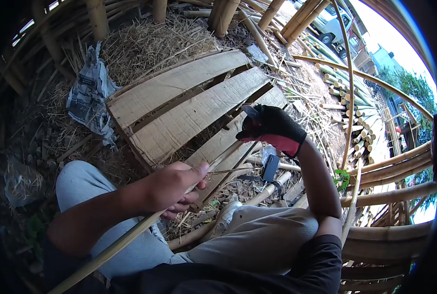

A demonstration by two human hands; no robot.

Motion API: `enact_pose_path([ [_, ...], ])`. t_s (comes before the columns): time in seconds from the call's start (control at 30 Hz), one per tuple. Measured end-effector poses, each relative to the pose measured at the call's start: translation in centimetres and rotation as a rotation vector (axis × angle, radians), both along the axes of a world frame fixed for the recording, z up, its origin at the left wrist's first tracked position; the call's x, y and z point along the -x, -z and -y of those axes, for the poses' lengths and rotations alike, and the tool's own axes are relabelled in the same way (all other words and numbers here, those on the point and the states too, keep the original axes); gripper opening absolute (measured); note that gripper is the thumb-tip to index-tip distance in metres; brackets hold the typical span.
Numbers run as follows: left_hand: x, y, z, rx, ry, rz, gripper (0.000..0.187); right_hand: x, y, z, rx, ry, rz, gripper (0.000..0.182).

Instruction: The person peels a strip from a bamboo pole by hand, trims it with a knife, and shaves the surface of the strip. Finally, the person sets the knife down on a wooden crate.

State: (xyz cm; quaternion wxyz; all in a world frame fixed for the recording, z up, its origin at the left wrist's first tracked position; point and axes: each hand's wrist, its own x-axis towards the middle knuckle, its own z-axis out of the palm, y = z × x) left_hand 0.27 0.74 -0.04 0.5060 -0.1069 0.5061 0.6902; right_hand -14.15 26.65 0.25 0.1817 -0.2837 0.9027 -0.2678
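Observation:
My left hand [179, 186], bare, is closed around a long bamboo strip [115, 250]. The strip runs from the lower left, past my knee, up to the glove on the other side. A thin sliver [228, 170] sticks out to the right beside my left thumb. My right hand [275, 130] wears a black and red glove, its fingers curled at the strip's far end. A grey, blade-like piece [249, 110] shows at the top of the glove; I cannot tell what the fingers grip. Beneath both hands lies a slatted wooden pallet [194, 115].
A phone [271, 168] lies right of the pallet, near bamboo poles [257, 196]. Crumpled printed paper [91, 93] and dry straw [155, 41] are at the left and back. Cut bamboo poles [360, 127] are stacked at right; a white vehicle [333, 29] stands beyond. Bamboo rails [390, 196] border the right.

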Motion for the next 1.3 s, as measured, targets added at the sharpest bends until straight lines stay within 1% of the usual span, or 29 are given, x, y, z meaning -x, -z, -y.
enact_pose_path([
  [0.03,0.0,0.1,0.0,0.002,0.001,-0.006,0.042,-0.4,-0.2,0.7,-0.059,0.042,-0.026,0.038],
  [0.13,-0.1,0.1,-0.1,0.017,-0.001,-0.015,0.042,-0.3,0.3,1.7,-0.218,0.028,-0.231,0.04],
  [0.23,-0.1,0.1,0.0,0.024,0.005,-0.039,0.043,-0.7,0.3,2.0,-0.134,0.111,-0.186,0.036],
  [0.33,-0.2,0.1,0.0,0.036,0.004,-0.067,0.044,-1.0,0.7,2.2,-0.069,0.23,-0.138,0.036],
  [0.43,-0.2,-0.1,0.1,0.042,-0.002,-0.082,0.045,-1.0,1.0,1.7,0.125,0.342,0.222,0.031],
  [0.53,0.0,0.1,0.3,0.024,-0.011,-0.064,0.045,-1.5,1.9,1.1,0.45,0.31,0.411,0.027],
  [0.67,0.0,0.0,0.3,0.026,-0.011,-0.051,0.044,-2.9,1.5,1.7,0.636,0.327,0.497,0.023],
  [0.83,-0.1,0.2,0.2,0.021,0.001,-0.084,0.043,-5.7,-1.0,3.5,0.826,0.396,0.587,0.02],
  [0.93,-0.1,0.3,0.2,0.017,0.001,-0.09,0.043,-5.7,-1.9,3.4,0.748,0.34,0.554,0.022],
  [1.03,-0.1,0.4,0.3,0.018,-0.007,-0.072,0.043,-6.3,-2.7,3.3,0.806,0.34,0.622,0.024],
  [1.07,-0.1,0.5,0.3,0.02,-0.009,-0.065,0.043,-6.5,-3.0,3.3,0.893,0.172,0.391,0.027],
  [1.1,0.0,0.4,0.4,0.023,-0.01,-0.046,0.043,-6.9,-3.8,3.1,0.873,0.051,0.162,0.03],
  [1.13,0.1,0.2,0.3,0.024,-0.011,-0.024,0.043,-7.3,-4.4,2.8,0.771,-0.07,-0.174,0.035],
  [1.17,0.2,0.0,0.3,0.027,-0.01,-0.005,0.043,-7.5,-5.2,2.5,0.69,-0.097,-0.328,0.041],
  [1.2,0.1,0.1,0.2,0.025,-0.012,-0.006,0.043,-7.5,-5.6,2.4,0.63,-0.11,-0.445,0.048],
  [1.27,0.0,0.1,0.1,0.025,-0.018,-0.01,0.043,-7.5,-6.0,2.3,0.581,-0.061,-0.483,0.052],
  [1.3,0.0,0.1,0.2,0.019,-0.011,-0.018,0.042,-7.0,-6.1,2.3,0.602,-0.048,-0.392,0.051],
])
